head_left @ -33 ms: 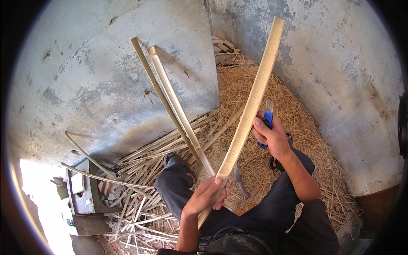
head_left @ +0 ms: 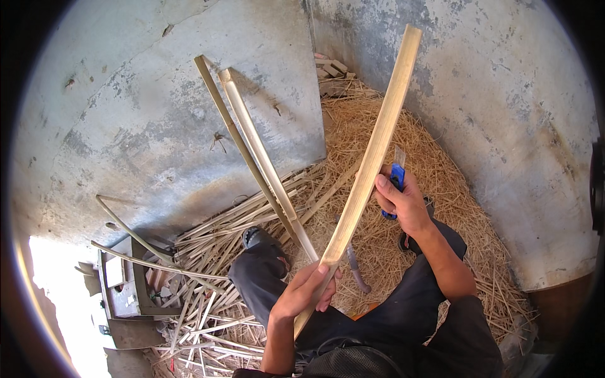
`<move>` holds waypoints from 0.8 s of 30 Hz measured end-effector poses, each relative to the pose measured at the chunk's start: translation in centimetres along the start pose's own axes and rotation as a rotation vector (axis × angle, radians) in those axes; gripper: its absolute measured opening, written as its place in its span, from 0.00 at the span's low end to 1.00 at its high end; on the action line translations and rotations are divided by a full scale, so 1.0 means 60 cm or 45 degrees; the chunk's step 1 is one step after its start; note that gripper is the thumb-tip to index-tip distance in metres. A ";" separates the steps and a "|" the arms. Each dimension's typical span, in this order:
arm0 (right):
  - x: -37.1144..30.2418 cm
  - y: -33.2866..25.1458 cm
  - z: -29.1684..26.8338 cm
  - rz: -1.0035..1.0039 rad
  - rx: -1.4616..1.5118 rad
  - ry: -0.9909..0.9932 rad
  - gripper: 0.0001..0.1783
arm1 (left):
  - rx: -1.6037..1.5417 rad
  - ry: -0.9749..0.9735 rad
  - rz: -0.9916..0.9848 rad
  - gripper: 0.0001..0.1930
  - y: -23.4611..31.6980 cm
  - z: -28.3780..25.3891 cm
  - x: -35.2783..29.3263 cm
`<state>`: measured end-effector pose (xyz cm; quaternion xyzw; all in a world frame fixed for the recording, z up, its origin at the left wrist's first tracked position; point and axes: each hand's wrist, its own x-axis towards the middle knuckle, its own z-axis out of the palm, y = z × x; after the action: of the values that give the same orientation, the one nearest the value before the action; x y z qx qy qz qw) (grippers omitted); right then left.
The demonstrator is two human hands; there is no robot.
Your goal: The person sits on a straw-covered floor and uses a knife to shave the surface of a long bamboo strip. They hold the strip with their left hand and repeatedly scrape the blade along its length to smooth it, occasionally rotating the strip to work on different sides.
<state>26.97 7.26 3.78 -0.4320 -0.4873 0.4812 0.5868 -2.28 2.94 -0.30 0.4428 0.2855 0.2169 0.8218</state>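
Bamboo strip (head_left: 372, 157) is mid-shaving; left hand (head_left: 305, 293) clamped low on it, right hand (head_left: 403, 201) gripping blue-handled knife (head_left: 396, 179); next stroke likely needs steady downward pull.

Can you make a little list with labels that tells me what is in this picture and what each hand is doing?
Left hand: grips the lower part of a long pale bamboo strip.
Right hand: holds a blue-handled knife against the strip.
Leaning on the grey concrete wall: two thinner bamboo slats.
Ground: pile of dry straw-coloured shavings, split bamboo pieces.
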 end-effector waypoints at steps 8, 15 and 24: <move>-0.001 0.005 -0.002 -0.011 -0.001 -0.019 0.19 | -0.044 0.005 0.004 0.25 -0.008 -0.004 -0.001; -0.002 0.009 0.016 -0.296 -0.125 0.052 0.19 | 0.235 0.208 0.094 0.23 0.002 0.002 -0.003; -0.064 0.021 0.053 -0.831 -1.164 -0.263 0.18 | 0.732 0.587 0.336 0.25 0.023 0.031 0.013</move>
<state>23.39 3.83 2.42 -0.4200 -0.8089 0.0551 0.4078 -0.59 2.99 1.49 0.6276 0.4524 0.3256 0.5435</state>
